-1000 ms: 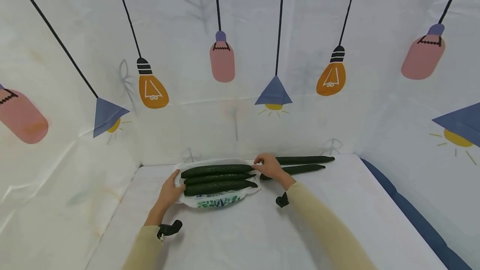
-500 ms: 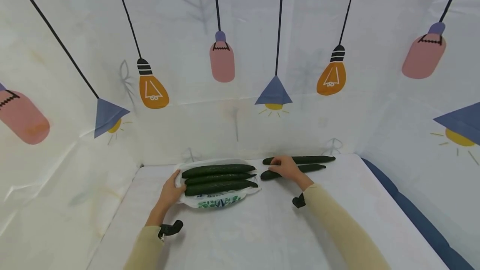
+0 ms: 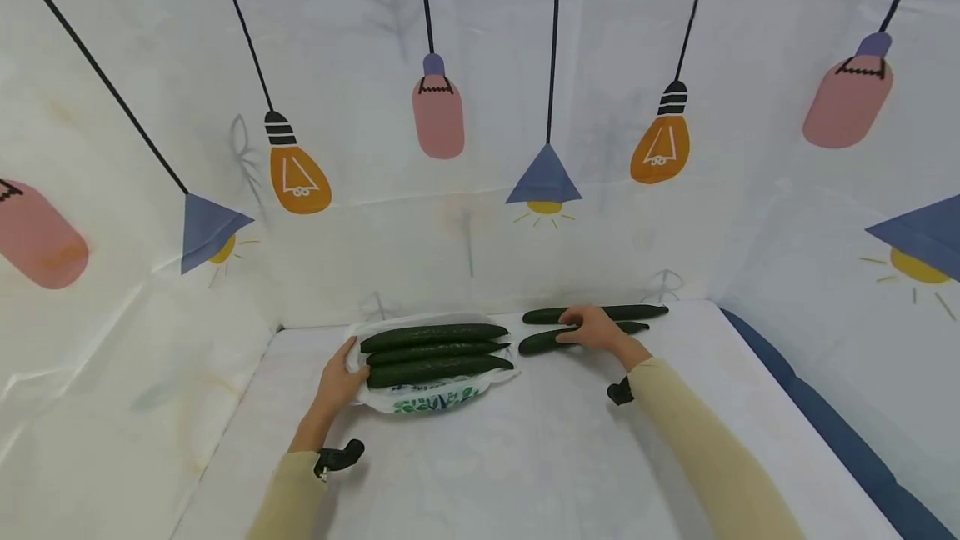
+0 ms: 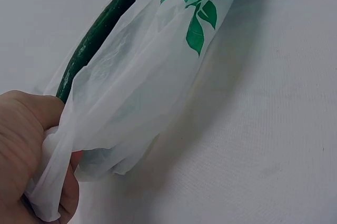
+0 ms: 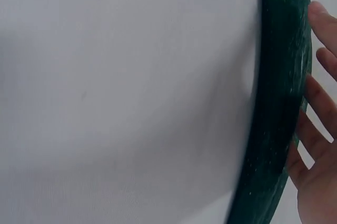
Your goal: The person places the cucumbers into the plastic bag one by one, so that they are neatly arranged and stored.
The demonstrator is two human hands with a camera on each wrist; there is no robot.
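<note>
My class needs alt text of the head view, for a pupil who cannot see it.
A person's left hand grips a white bag with three cucumbers on a white table; the right hand is at the nearer of two more cucumbers. Printed lamps decorate the backdrop.

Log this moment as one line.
left hand: grips white bag | three cucumbers: side by side | right hand: at nearer loose cucumber | farther loose cucumber: lies behind it
</note>
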